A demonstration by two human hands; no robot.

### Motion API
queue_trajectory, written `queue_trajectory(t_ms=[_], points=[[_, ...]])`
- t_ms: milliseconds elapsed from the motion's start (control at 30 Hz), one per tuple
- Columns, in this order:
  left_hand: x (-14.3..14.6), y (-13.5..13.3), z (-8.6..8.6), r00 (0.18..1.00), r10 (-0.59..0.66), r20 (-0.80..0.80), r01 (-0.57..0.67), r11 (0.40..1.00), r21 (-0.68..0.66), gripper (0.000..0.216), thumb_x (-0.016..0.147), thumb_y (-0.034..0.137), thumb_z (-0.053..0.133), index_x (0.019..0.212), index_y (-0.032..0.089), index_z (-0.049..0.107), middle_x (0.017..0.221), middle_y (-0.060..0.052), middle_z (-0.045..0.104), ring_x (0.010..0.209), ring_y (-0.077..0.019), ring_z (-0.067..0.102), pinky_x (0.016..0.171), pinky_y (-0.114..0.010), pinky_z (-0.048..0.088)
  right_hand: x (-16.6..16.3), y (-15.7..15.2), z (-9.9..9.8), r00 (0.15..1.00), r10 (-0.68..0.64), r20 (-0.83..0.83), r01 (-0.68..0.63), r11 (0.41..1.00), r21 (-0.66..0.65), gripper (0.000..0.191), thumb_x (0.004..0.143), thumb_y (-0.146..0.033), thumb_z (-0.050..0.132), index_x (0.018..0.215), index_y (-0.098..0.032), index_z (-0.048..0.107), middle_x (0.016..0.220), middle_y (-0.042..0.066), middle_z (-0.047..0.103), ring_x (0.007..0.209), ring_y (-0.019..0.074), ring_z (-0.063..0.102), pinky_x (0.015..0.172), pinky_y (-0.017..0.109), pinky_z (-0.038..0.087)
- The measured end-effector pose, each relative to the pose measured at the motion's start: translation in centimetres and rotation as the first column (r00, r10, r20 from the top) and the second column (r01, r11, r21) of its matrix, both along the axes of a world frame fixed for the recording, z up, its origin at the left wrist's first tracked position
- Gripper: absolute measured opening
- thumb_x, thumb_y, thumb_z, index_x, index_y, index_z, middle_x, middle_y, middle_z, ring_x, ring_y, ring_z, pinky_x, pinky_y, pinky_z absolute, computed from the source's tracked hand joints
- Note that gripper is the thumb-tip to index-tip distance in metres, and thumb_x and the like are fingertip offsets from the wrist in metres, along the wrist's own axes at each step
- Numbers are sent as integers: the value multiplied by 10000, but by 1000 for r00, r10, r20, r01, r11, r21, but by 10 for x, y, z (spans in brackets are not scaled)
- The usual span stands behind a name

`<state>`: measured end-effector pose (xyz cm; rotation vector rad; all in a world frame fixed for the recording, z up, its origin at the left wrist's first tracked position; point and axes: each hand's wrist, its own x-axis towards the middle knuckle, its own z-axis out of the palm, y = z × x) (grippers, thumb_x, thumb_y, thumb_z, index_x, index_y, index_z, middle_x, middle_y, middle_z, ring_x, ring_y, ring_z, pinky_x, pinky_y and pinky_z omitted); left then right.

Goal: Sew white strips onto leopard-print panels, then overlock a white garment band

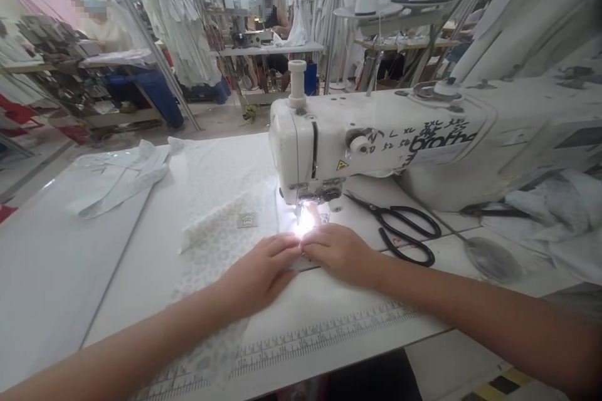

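Observation:
A white sewing machine (pixel 376 138) stands on the white table (pixel 70 263), its needle lamp lit. Under the needle lies a white patterned fabric (pixel 221 232) with a small grey label (pixel 247 220) on it. My left hand (pixel 258 269) lies flat on the fabric, fingers stretched toward the needle. My right hand (pixel 341 252) rests palm down beside it, fingertips pressing the cloth just in front of the presser foot. The two hands' fingertips nearly touch.
Black scissors (pixel 404 229) lie right of my right hand. Loose white fabric strips (pixel 126 172) lie at the table's far left, more white cloth (pixel 555 219) at the right. A ruler strip (pixel 320 332) runs along the front edge. Other people sit at machines behind.

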<state>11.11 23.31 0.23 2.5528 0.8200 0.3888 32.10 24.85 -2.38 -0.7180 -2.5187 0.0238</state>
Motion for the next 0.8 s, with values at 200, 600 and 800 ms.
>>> queue_trajectory(t_ms=[200,600,800], points=[[-6,7,0,993,-37,-109,43,998,54,380,905,269,386,1281,213,413,1314,-54,457,1240,-230,367,1016,-447,370,11,-5,12,997,63,-39,-66,992,-106,182,875,-156,446,974,-106,590,987,89,615,953,193,516,848,352,453],[-11,5,-1,985,-62,-158,73,995,62,390,908,292,377,1287,206,413,1345,-51,431,1265,-233,343,1026,-449,359,15,-13,16,995,98,5,-97,991,-98,234,863,-105,413,1029,-99,577,927,82,631,939,206,513,811,371,445],[-11,20,-2,992,-80,-101,90,991,94,373,897,278,401,1264,225,444,1317,-44,464,1237,-232,378,1021,-448,358,12,-6,14,999,40,28,-36,992,-117,237,855,-120,418,1033,-101,574,998,81,608,944,209,493,832,369,427]])
